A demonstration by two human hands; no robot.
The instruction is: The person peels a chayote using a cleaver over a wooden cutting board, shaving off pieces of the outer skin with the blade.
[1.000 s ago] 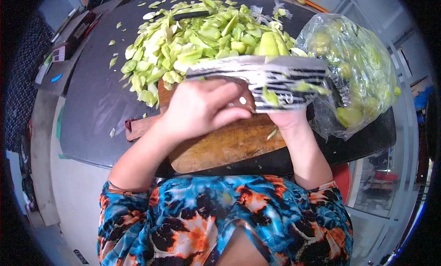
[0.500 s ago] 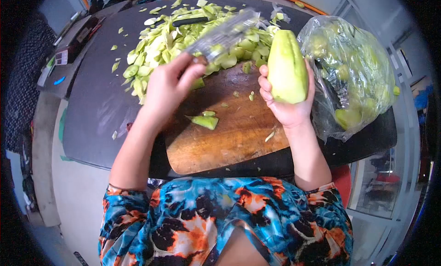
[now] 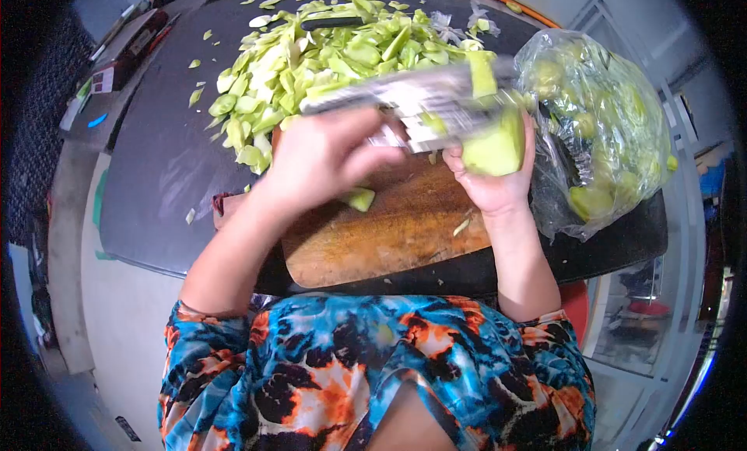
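My left hand (image 3: 323, 159) is closed round the handle of a wide cleaver (image 3: 420, 101), whose blade is smeared by motion and lies across the upper part of a pale green peeled fruit (image 3: 495, 149). Bits of green cling to the blade. The fruit stands upright in my right hand (image 3: 502, 188), fingers wrapped round its lower part. Beneath both hands is a wooden cutting board (image 3: 373, 241) with a green piece (image 3: 359, 199) on it. Behind the blade spreads a big heap of green slices (image 3: 311, 70).
A clear plastic bag (image 3: 622, 124) with several green fruits stands at the right of the dark table (image 3: 156, 178). A black handle (image 3: 332, 22) lies on the heap. Loose slices are scattered at the back left.
Half a second ago the cleaver was raised to the left, apart from the fruit; now it has come right, across the fruit's upper part. My left hand moved right with it.
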